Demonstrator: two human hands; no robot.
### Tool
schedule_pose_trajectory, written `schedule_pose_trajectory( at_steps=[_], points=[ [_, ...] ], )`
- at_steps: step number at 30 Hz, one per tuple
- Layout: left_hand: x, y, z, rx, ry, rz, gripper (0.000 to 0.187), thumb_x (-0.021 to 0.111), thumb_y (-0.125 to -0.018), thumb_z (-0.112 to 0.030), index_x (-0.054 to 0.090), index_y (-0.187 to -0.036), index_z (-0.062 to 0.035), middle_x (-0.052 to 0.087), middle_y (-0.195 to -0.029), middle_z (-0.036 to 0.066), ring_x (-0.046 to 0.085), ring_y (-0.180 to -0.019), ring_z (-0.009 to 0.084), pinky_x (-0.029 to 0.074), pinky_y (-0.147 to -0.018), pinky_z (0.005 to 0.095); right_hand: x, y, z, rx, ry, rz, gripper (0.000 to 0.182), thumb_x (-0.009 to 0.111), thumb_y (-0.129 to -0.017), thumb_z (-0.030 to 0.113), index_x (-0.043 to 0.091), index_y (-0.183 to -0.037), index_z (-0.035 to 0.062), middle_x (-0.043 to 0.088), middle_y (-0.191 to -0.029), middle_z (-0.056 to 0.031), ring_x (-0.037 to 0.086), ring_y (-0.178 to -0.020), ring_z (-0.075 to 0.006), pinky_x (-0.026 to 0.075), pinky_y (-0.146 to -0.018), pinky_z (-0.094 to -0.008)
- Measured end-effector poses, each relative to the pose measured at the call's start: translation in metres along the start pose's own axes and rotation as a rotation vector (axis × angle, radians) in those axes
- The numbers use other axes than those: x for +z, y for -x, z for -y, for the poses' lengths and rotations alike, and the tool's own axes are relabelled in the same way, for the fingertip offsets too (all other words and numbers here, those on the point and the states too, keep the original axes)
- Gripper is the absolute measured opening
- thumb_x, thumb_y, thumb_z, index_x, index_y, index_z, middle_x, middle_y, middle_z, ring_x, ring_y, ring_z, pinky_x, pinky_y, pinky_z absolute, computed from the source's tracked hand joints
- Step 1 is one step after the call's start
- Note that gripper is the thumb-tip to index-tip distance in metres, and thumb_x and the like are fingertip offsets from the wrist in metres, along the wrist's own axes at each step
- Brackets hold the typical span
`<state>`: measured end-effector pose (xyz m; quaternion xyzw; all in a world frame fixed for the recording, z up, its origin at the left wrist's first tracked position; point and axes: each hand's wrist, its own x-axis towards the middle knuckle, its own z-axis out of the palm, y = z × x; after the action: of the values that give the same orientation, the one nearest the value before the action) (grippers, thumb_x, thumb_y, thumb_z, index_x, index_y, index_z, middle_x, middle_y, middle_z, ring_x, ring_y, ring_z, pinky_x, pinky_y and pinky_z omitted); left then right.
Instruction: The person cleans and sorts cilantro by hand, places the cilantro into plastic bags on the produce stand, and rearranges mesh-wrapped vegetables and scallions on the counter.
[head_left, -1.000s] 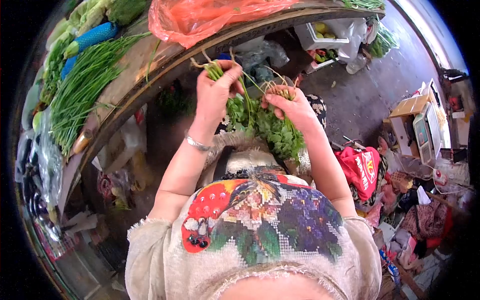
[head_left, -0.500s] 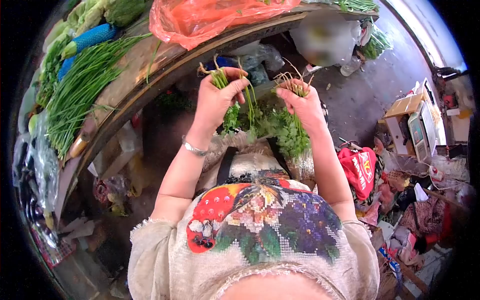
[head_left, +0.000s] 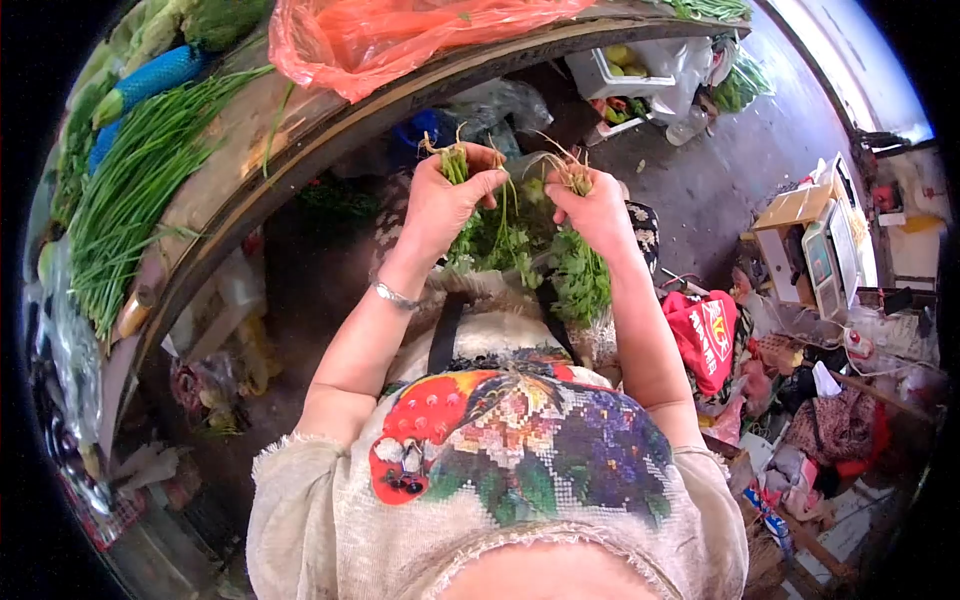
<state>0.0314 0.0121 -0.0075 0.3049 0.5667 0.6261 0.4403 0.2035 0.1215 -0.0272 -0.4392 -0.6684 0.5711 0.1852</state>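
Observation:
My left hand [head_left: 445,205] is closed round a small bunch of leafy green herbs [head_left: 455,165], with pale roots sticking up above the fingers. Between its thumb and forefinger a thin stem hangs down, with leaves [head_left: 515,250] at its lower end. To the right, my right hand [head_left: 592,208] grips a second, fuller bunch [head_left: 580,275], roots up and leaves drooping below the palm. A small gap separates the two hands, which are held above my lap. More greens show behind and between them.
A curved wooden table edge [head_left: 300,145] runs along the left and top, bearing long green stalks [head_left: 150,180] and an orange plastic bag [head_left: 400,40]. A white crate [head_left: 620,75] stands beyond. At right are a red bag [head_left: 700,340] and a scale [head_left: 822,258].
The view has shifted slightly, and both hands are a little closer together. The loose stem at my left hand has moved lower and to the right. Both bunches remain held.

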Motion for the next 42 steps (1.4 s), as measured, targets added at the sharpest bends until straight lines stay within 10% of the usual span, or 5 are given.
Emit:
schedule_pose_trajectory(
  at_steps=[11,20,24,32,42],
  points=[
    [0.008,-0.005,0.020,-0.095,0.100,0.062,0.038,0.071,-0.080,-0.005,0.058,-0.116,-0.0016,0.066,-0.087,0.002,0.059,-0.064,0.0093,0.045,-0.055,0.0199,0.015,-0.006,-0.001,-0.029,-0.401,0.176,0.028,0.075,-0.080,0.012,0.065,-0.105,0.0032,0.063,-0.074,0.0024,0.047,-0.055,-0.0020,0.037,-0.048,-0.0189],
    [0.002,-0.006,0.021,-0.280,0.107,0.245,0.064,0.071,-0.078,-0.003,0.045,-0.135,-0.0054,0.065,-0.098,0.005,0.059,-0.071,0.0079,0.043,-0.057,0.0186,0.000,-0.013,-0.014,-0.054,-0.789,0.058,0.010,0.061,-0.089,0.011,0.062,-0.096,0.0031,0.067,-0.087,-0.0044,0.062,-0.072,-0.0133,0.049,-0.064,-0.0233],
    [0.007,-0.005,0.030,-0.288,0.106,0.271,0.070,0.068,-0.076,0.001,0.040,-0.140,-0.0078,0.064,-0.098,0.003,0.059,-0.076,0.0081,0.044,-0.060,0.0199,0.002,-0.007,0.002,-0.076,-0.463,0.105,0.012,0.064,-0.087,0.008,0.065,-0.098,0.0031,0.067,-0.084,-0.0024,0.055,-0.061,-0.0069,0.044,-0.052,-0.0212],
    [0.008,-0.005,0.037,-0.215,0.109,0.358,0.048,0.063,-0.082,0.000,0.050,-0.128,-0.0021,0.064,-0.106,0.003,0.061,-0.092,0.0121,0.049,-0.083,0.0261,0.013,-0.008,0.004,-0.072,-0.414,0.097,0.011,0.067,-0.084,0.005,0.065,-0.095,0.0029,0.063,-0.076,0.0003,0.050,-0.057,-0.0054,0.038,-0.049,-0.0199],
    [-0.005,-0.005,0.032,-0.117,0.122,0.155,0.017,0.057,-0.089,-0.005,0.059,-0.106,-0.0018,0.067,-0.091,0.008,0.063,-0.086,0.0145,0.050,-0.080,0.0275,-0.006,-0.013,-0.011,-0.087,-0.664,-0.010,0.011,0.069,-0.084,0.007,0.064,-0.092,0.0022,0.060,-0.072,0.0003,0.053,-0.057,-0.0095,0.040,-0.049,-0.0231]
  ],
)
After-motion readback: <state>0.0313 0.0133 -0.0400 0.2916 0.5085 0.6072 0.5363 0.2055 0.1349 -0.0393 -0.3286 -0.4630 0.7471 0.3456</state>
